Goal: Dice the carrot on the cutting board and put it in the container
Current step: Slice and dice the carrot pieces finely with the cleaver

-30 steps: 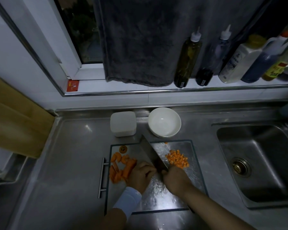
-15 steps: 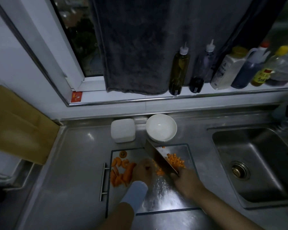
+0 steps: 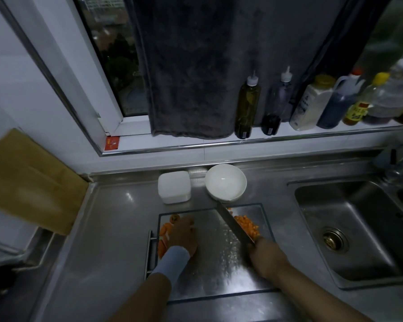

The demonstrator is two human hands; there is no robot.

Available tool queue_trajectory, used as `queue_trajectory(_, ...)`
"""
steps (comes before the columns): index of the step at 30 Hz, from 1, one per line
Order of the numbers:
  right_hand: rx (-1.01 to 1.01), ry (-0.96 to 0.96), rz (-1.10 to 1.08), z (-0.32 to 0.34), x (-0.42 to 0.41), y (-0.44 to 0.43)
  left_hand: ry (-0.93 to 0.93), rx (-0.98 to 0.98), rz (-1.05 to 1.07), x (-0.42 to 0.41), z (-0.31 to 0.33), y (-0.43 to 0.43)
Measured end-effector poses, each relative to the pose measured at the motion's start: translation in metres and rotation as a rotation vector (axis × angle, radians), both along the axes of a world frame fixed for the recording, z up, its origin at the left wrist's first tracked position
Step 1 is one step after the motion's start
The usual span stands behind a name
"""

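On the cutting board (image 3: 209, 270) near the counter's front edge, the left hand (image 3: 183, 235) lies curled over orange carrot slices (image 3: 164, 231); the right hand (image 3: 265, 254) grips a knife (image 3: 233, 225). Small diced carrot cubes (image 3: 247, 225) pile beside the blade. Behind stand a white container (image 3: 173, 190) and bowl (image 3: 226, 182).

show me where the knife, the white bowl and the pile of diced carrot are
knife (image 3: 233, 225), head view, middle of the blade
white bowl (image 3: 226, 183), head view, inside bottom
diced carrot (image 3: 248, 225), head view, middle of the pile
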State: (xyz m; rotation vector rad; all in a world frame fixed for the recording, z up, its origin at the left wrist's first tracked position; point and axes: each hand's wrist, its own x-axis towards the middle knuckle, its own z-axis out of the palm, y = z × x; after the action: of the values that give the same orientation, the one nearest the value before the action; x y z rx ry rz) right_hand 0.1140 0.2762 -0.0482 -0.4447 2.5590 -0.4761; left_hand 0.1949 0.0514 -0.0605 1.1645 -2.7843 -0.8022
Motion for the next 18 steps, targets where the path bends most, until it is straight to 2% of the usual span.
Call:
queue_trajectory(5, 0.022, -0.001, 0.157, 0.023, -0.006, 0.02, -0.058, -0.054, -0.088, -0.004, -0.007, -0.011)
queue_trajectory(8, 0.12, 0.011, 0.296, 0.03, -0.007, 0.03, -0.043, -0.055, -0.172, -0.01, 0.001, -0.013)
queue_trajectory(10, 0.201, 0.051, 0.362, 0.03, -0.012, 0.036, 0.033, 0.06, -0.229, -0.021, 0.006, -0.012)
queue_trajectory(13, 0.266, 0.113, 0.446, 0.027, -0.023, 0.047, -0.005, 0.189, -0.298, -0.031, -0.005, -0.006)
queue_trajectory(18, 0.185, 0.218, 0.5, 0.021, -0.054, 0.047, -0.022, 0.341, -0.26, -0.045, -0.008, 0.014)
